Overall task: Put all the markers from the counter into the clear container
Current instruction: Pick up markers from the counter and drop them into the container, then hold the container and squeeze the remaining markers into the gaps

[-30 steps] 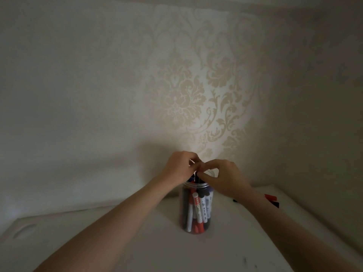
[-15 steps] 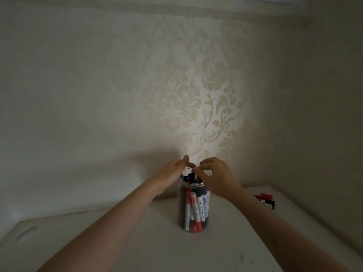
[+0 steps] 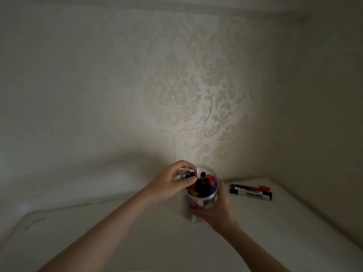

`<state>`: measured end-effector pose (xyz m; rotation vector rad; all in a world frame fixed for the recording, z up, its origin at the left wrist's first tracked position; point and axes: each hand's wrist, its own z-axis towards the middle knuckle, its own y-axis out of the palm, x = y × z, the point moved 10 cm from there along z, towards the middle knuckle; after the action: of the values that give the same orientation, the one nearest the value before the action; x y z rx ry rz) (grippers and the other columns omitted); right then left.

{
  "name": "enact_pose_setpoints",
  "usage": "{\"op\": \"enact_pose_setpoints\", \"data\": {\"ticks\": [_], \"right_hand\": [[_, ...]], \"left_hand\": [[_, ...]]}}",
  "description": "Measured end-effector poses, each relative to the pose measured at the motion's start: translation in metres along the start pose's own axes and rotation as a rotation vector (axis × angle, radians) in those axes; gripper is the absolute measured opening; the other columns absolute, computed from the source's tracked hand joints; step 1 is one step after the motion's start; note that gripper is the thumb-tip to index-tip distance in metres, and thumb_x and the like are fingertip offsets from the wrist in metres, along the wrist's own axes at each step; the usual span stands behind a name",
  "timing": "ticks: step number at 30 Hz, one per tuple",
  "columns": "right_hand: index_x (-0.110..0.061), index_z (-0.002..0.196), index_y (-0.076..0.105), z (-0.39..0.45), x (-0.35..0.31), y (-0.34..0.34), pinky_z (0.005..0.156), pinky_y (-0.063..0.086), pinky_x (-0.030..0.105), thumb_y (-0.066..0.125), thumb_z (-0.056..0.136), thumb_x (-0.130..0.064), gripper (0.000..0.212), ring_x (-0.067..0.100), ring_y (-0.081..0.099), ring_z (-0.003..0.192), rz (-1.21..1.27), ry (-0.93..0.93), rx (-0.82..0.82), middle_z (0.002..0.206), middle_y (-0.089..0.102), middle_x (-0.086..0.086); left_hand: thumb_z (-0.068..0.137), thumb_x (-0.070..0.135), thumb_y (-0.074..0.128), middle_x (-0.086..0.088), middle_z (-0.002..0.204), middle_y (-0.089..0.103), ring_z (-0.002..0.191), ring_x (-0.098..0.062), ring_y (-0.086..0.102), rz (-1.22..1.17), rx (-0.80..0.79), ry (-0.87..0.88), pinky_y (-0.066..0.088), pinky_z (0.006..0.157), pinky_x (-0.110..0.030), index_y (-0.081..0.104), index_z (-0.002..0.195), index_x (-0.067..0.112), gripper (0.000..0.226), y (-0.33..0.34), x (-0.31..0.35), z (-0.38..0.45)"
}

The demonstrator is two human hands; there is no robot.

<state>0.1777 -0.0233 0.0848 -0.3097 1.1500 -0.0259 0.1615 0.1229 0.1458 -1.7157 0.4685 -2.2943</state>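
Your right hand (image 3: 213,210) has dropped to grip the clear container (image 3: 212,195) (now tilted); left hand (image 3: 172,183) fingers curl at its rim, pinching a marker (image 3: 197,171).

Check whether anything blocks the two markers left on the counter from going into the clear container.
Partly: the left hand hovers over the clear plastic container mouth, already crowded with markers. The red marker and black marker lie unobstructed.

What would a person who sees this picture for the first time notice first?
First, the clear container at the centre, crowded with markers, which the right hand grips from below while the left hand reaches into its mouth. Next, the red marker and black marker lying side by side on the counter to its right.
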Motion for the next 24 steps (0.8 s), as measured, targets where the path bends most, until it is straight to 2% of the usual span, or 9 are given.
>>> {"op": "enact_pose_setpoints", "data": {"ticks": [3, 6, 9, 12, 14, 17, 19, 22, 24], "right_hand": [[-0.045, 0.117, 0.041, -0.020, -0.007, -0.018, 0.077, 0.052, 0.013, 0.094, 0.046, -0.015, 0.093, -0.005, 0.058, 0.105, 0.026, -0.053, 0.029, 0.112, 0.061, -0.017], [-0.031, 0.126, 0.042, -0.031, -0.006, -0.037, 0.082, 0.053, 0.019, 0.094, 0.045, -0.022, 0.097, 0.000, 0.058, 0.109, 0.031, -0.094, 0.070, 0.115, 0.060, -0.015], [-0.028, 0.127, 0.041, -0.035, -0.009, -0.042, 0.086, 0.053, 0.020, 0.094, 0.046, -0.023, 0.096, 0.000, 0.057, 0.111, 0.027, -0.109, 0.019, 0.118, 0.059, -0.013], [-0.026, 0.133, 0.039, -0.036, -0.014, -0.045, 0.089, 0.055, 0.031, 0.093, 0.051, -0.019, 0.099, 0.009, 0.056, 0.117, -0.042, -0.108, -0.114, 0.126, 0.056, -0.009], [-0.046, 0.132, 0.033, -0.037, -0.022, -0.058, 0.096, 0.049, 0.028, 0.086, 0.061, -0.017, 0.093, 0.002, 0.048, 0.121, -0.260, -0.141, -0.196, 0.131, 0.047, -0.023], [-0.053, 0.120, 0.043, -0.037, -0.051, -0.113, 0.085, 0.053, 0.024, 0.073, 0.075, -0.011, 0.068, 0.005, 0.059, 0.104, -0.317, -0.173, 0.027, 0.116, 0.057, -0.021], [-0.040, 0.109, 0.060, -0.044, -0.085, -0.124, 0.072, 0.052, 0.021, 0.074, 0.077, -0.030, 0.036, 0.006, 0.063, 0.085, -0.321, -0.254, 0.123, 0.095, 0.065, -0.017], [-0.037, 0.105, 0.064, -0.049, -0.109, -0.082, 0.078, 0.044, 0.022, 0.061, 0.076, -0.060, 0.037, 0.004, 0.056, 0.087, -0.753, -0.356, -0.040, 0.093, 0.064, -0.017], [-0.036, 0.103, 0.067, -0.046, -0.103, -0.066, 0.085, 0.039, 0.028, 0.057, 0.081, -0.055, 0.031, 0.012, 0.053, 0.094, -0.966, -0.364, -0.093, 0.097, 0.065, -0.014]], "left_hand": [[0.071, 0.021, 0.088, 0.012, 0.140, 0.052, 0.135, 0.000, 0.046, -0.028, -0.152, 0.004, 0.044, 0.109, -0.025, 0.043, 0.132, 0.043, 0.080, 0.019, 0.011, -0.017], [0.056, 0.028, 0.096, 0.016, 0.156, 0.032, 0.146, -0.002, 0.028, 0.168, -0.303, -0.002, 0.028, 0.121, -0.030, 0.019, 0.145, 0.052, 0.120, 0.051, 0.006, -0.029], [0.053, 0.030, 0.097, 0.020, 0.151, 0.038, 0.144, -0.005, 0.035, 0.179, -0.250, 0.029, 0.035, 0.120, -0.036, 0.026, 0.144, 0.049, 0.117, 0.069, 0.002, -0.027], [0.054, 0.022, 0.098, 0.028, 0.133, 0.050, 0.131, 0.003, 0.049, 0.149, -0.169, 0.072, 0.043, 0.108, -0.018, 0.038, 0.135, 0.043, 0.103, 0.074, 0.005, -0.024], [0.055, 0.017, 0.098, 0.030, 0.127, 0.052, 0.125, 0.008, 0.051, 0.114, -0.137, 0.085, 0.044, 0.098, -0.008, 0.042, 0.132, 0.040, 0.098, 0.073, 0.006, -0.025], [0.055, 0.014, 0.098, 0.028, 0.126, 0.053, 0.124, 0.004, 0.054, 0.105, -0.091, 0.106, 0.046, 0.097, -0.011, 0.043, 0.131, 0.039, 0.097, 0.068, 0.007, -0.024], [0.055, 0.014, 0.097, 0.025, 0.128, 0.053, 0.125, -0.001, 0.055, 0.112, -0.079, 0.120, 0.049, 0.099, -0.018, 0.043, 0.132, 0.037, 0.098, 0.071, 0.009, -0.024], [0.055, 0.014, 0.097, 0.020, 0.128, 0.057, 0.120, -0.003, 0.060, 0.124, -0.099, 0.131, 0.052, 0.098, -0.019, 0.043, 0.133, 0.036, 0.098, 0.081, 0.014, -0.024], [0.054, 0.016, 0.098, 0.019, 0.128, 0.058, 0.119, -0.002, 0.061, 0.151, -0.105, 0.136, 0.052, 0.097, -0.018, 0.043, 0.133, 0.037, 0.098, 0.085, 0.017, -0.025]]}}
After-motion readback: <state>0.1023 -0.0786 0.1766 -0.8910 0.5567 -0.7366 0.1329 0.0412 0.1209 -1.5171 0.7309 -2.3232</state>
